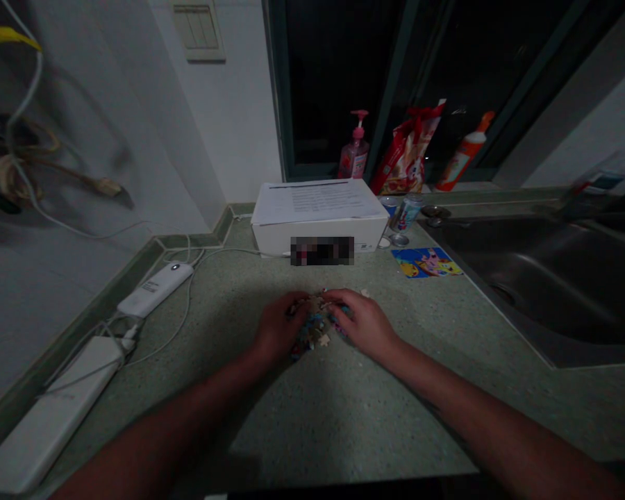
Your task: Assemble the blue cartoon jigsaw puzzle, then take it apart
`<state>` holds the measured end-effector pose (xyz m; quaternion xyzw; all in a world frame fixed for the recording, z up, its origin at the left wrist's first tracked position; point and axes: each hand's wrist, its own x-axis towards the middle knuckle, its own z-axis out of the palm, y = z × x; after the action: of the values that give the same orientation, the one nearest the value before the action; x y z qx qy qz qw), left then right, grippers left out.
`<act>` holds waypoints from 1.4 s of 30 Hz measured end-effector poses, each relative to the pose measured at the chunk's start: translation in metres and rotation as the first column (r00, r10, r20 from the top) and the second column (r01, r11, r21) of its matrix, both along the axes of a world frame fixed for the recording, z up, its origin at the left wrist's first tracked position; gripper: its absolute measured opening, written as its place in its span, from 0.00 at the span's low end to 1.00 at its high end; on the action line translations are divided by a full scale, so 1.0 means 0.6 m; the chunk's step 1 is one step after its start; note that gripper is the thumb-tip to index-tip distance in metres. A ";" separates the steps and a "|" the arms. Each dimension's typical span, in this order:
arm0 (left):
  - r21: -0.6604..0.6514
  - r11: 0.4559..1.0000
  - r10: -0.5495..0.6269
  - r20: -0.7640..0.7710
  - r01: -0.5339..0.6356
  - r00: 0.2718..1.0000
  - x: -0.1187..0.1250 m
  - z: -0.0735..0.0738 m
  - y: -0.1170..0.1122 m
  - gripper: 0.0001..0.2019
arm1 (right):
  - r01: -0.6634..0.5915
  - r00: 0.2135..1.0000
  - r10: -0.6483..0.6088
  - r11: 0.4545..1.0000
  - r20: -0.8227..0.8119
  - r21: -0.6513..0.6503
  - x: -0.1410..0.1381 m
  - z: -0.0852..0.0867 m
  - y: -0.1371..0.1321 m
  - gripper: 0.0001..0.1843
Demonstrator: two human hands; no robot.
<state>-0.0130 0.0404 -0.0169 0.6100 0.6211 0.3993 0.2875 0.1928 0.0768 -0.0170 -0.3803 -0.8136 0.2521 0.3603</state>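
Observation:
A small heap of jigsaw puzzle pieces lies on the green speckled countertop, some with coloured faces up and some with pale backs up. My left hand curls around the heap's left side, its fingers bent over pieces. From the right, my right hand cups the other side, thumb and fingers closed in on more pieces. The fingertips of both hands come close together at the far edge of the heap. A loose pale piece lies just beyond my right hand. The fingers partly hide the heap.
Behind the heap stands a white box with a printed sheet on top. A colourful cartoon picture card lies near the metal sink at right. A can stands by the box. White power strips and cables run along the left.

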 end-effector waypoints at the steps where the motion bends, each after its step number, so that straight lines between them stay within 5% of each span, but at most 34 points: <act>1: 0.013 1.000 -0.004 0.003 0.004 1.000 0.001 0.000 -0.001 0.11 | -0.001 1.000 0.000 1.000 0.011 0.011 -0.001 0.002 -0.001 0.13; 10: 0.051 0.997 -0.063 -0.009 0.063 0.998 0.002 -0.001 -0.006 0.09 | -0.003 1.000 0.002 0.999 0.008 0.035 -0.004 0.007 -0.004 0.04; 16: 0.032 0.998 -0.055 0.014 0.054 0.998 0.001 -0.002 -0.004 0.12 | -0.035 0.999 0.035 0.999 0.021 -0.018 -0.002 0.009 -0.006 0.06; 29: 0.143 0.962 -0.243 0.045 0.234 0.969 0.001 -0.010 -0.006 0.14 | -0.005 0.997 0.004 1.000 -0.071 -0.013 -0.006 0.001 -0.009 0.11; 42: 0.046 0.990 -0.130 -0.012 0.130 0.991 0.003 0.004 -0.008 0.09 | -0.065 0.996 0.061 0.997 0.071 0.047 -0.002 0.017 -0.009 0.09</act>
<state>-0.0112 0.0357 -0.0146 0.6574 0.5719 0.3913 0.2960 0.1916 0.0713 -0.0070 -0.3539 -0.8433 0.2297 0.3330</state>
